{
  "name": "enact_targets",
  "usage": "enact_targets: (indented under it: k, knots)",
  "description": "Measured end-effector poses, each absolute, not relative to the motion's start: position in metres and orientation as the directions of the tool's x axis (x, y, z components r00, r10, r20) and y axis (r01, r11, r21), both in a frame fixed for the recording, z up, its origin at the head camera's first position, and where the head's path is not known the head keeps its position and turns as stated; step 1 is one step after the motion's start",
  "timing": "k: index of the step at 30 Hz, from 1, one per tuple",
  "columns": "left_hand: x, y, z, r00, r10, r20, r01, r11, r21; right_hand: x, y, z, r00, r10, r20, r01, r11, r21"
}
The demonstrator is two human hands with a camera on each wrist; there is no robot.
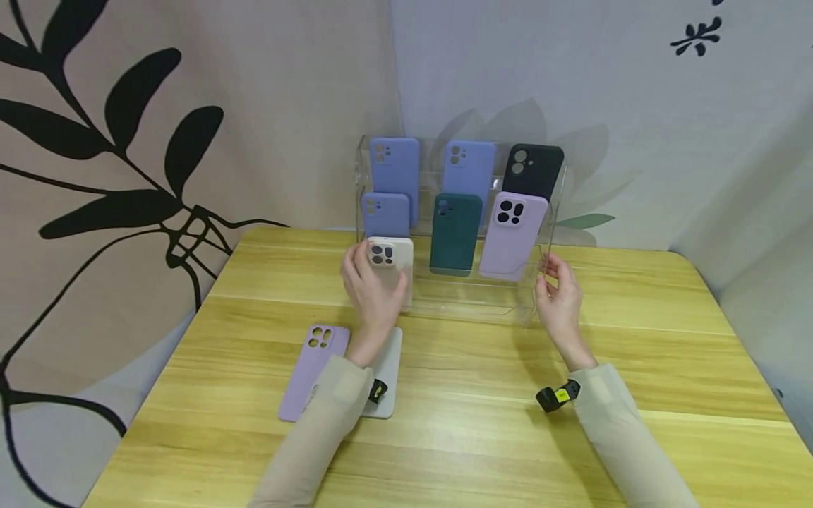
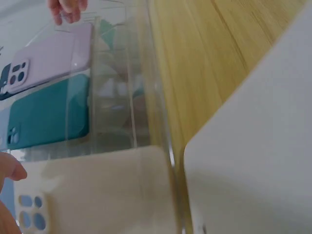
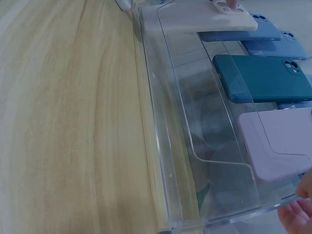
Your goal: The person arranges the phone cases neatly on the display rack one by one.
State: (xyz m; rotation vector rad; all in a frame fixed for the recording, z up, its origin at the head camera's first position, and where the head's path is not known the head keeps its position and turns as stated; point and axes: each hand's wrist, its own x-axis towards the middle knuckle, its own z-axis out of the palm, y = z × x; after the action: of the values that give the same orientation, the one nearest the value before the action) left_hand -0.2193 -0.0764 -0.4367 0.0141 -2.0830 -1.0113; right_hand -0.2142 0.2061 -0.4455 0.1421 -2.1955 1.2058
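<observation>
My left hand (image 1: 373, 300) holds a cream phone case (image 1: 401, 259) at its sides, thumb on the right edge and fingers on the left. The case stands upright in the lowest front tier of a clear tiered stand (image 1: 466, 310), at its left end. In the left wrist view, the case's camera cutouts (image 2: 33, 212) lie close to the thumb. My right hand (image 1: 560, 300) pinches the stand's right side edge, also visible in the right wrist view. A teal case (image 1: 456, 233) and a lilac case (image 1: 511, 240) lean in the middle tier, beside a small blue case (image 1: 386, 214).
Along the back tier are two blue cases (image 1: 394, 166) (image 1: 470, 164) and a black case (image 1: 533, 169). A purple case (image 1: 311, 374) and a pale grey-white case (image 1: 389, 367), partly under my left forearm, lie on the wooden table (image 1: 457, 423). Fabric hangs behind the stand.
</observation>
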Motion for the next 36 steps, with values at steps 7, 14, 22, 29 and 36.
enact_targets:
  k: [7, 14, 22, 29, 36]
  knots:
    - [-0.208, -0.1, -0.426, -0.749, -0.283, 0.6, 0.285, 0.679, 0.677, -0.214, 0.207, -0.446, -0.802, 0.194, 0.565, -0.374, 0.575, -0.727]
    - [-0.195, -0.127, -0.424, -0.799, -0.238, 0.553, 0.245, 0.71, 0.66, -0.215, 0.207, -0.448, -0.803, 0.198, 0.561, -0.367, 0.577, -0.729]
    - [-0.179, -0.157, -0.435, -0.853, -0.215, 0.476, 0.169, 0.749, 0.64, -0.215, 0.207, -0.447, -0.807, 0.196, 0.557, -0.369, 0.57, -0.734]
    - [-0.168, -0.174, -0.44, -0.913, -0.208, 0.351, 0.065, 0.776, 0.628, -0.216, 0.207, -0.448, -0.803, 0.196, 0.563, -0.375, 0.568, -0.732]
    - [-0.162, -0.185, -0.446, -0.957, -0.181, 0.227, -0.018, 0.816, 0.577, -0.215, 0.206, -0.446, -0.807, 0.193, 0.558, -0.37, 0.572, -0.732]
